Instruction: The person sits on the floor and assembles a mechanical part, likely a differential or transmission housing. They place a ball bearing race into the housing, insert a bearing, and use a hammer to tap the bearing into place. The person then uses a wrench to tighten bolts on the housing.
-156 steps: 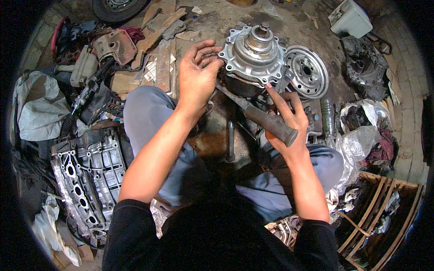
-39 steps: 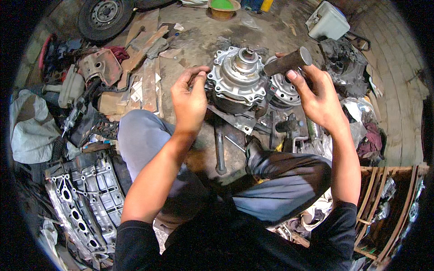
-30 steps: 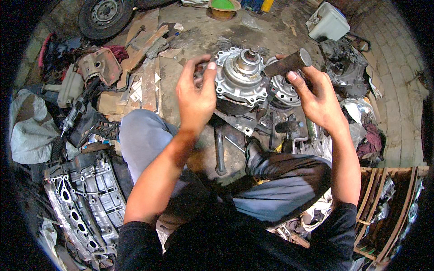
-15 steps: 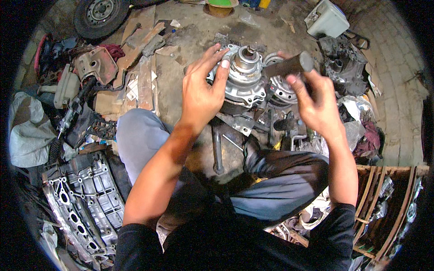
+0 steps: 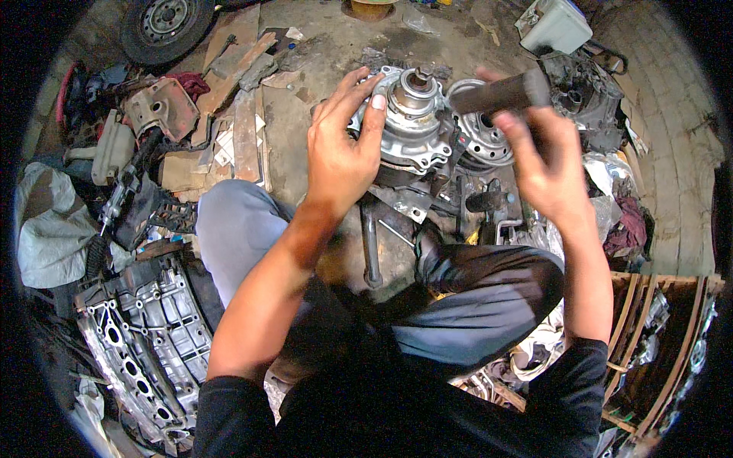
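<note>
A silver metal housing (image 5: 408, 133) with a round stepped collar and a central shaft stub (image 5: 418, 79) stands upright in front of me. My left hand (image 5: 343, 141) grips its left side, thumb on the near side and fingers around the far edge. To the right, my right hand (image 5: 546, 156) is closed around a thick dark cylindrical bar (image 5: 496, 93), blurred by motion. The bar is held raised, roughly level, to the right of the shaft stub. Beneath it lies a round metal wheel with holes (image 5: 489, 141). Some right fingers are hidden behind the bar.
Between my legs lies a metal bar-like tool (image 5: 370, 244), beside a thin rod (image 5: 397, 233). An engine block part (image 5: 164, 328) lies at the left. A car tyre (image 5: 164, 30), a white bin (image 5: 556, 27) and a slatted wooden crate (image 5: 622, 336) stand around.
My right hand has moved up and to the right with the dark bar, away from the housing. My left hand stays on the housing.
</note>
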### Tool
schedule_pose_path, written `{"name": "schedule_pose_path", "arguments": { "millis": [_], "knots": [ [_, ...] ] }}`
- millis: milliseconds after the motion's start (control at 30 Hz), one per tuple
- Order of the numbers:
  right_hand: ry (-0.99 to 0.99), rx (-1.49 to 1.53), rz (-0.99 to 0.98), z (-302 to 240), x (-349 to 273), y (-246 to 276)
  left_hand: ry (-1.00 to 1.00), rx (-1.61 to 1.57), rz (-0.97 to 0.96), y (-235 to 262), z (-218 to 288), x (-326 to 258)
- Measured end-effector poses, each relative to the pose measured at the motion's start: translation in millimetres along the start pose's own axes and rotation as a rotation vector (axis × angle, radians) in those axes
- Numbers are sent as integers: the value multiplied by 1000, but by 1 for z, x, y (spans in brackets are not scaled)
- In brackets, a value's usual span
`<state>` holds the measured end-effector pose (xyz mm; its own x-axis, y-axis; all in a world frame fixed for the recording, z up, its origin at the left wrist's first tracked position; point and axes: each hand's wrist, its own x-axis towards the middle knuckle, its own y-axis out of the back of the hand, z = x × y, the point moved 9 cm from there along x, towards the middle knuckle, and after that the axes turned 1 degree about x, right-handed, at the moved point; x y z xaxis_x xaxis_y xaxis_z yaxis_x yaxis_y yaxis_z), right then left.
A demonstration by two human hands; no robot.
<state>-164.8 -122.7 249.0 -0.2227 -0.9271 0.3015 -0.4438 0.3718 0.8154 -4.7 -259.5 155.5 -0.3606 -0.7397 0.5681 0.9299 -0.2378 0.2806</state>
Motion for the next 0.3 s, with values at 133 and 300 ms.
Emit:
{"name": "schedule_pose_path", "arguments": {
  "millis": [133, 300],
  "knots": [
    [10, -104, -67, -7, -2, -10, 10, 23, -6, 1, 3, 0],
    [14, 55, -32, -7, 7, 8, 18, 1, -8, 1, 0, -2]
  ]
}}
